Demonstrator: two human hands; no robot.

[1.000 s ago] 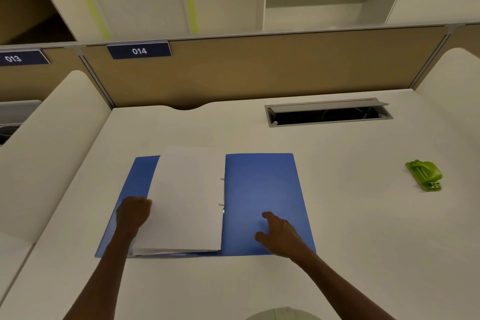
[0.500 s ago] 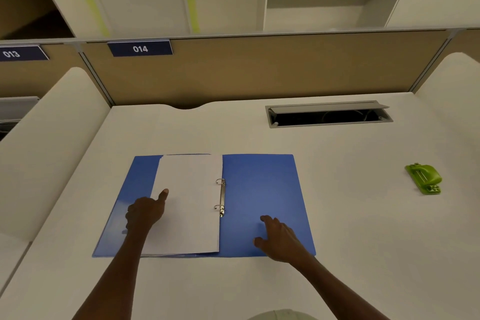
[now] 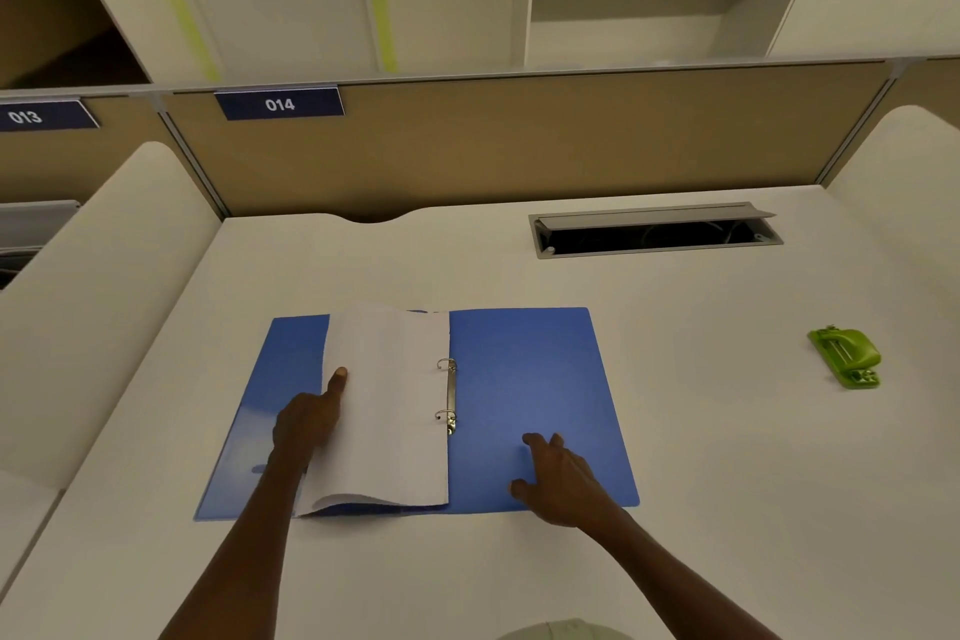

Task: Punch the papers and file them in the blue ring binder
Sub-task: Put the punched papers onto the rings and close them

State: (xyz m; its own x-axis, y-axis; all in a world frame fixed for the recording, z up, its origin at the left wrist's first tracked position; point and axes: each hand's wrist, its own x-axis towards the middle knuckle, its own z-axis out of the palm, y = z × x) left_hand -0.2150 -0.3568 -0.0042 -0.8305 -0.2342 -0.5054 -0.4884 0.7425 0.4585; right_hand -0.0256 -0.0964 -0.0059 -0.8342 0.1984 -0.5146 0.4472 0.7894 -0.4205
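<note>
The blue ring binder (image 3: 530,379) lies open flat on the white desk. A stack of white papers (image 3: 395,405) sits on its left half, against the two metal rings (image 3: 451,395) at the spine. My left hand (image 3: 306,424) holds the papers' left edge, thumb on top, and that edge curls upward. With its fingers spread, my right hand (image 3: 563,481) rests flat on the bare right cover near its front edge. The green hole punch (image 3: 847,356) stands alone far to the right.
An open cable slot (image 3: 654,234) with a raised grey flap is set in the desk behind the binder. A tan divider panel (image 3: 519,146) labelled 014 closes the back. Padded side panels rise at the left and right.
The papers went from tilted over the rings to lying on the binder's left half with the rings showing. Their left edge now lifts under my left hand. My right hand barely moved.
</note>
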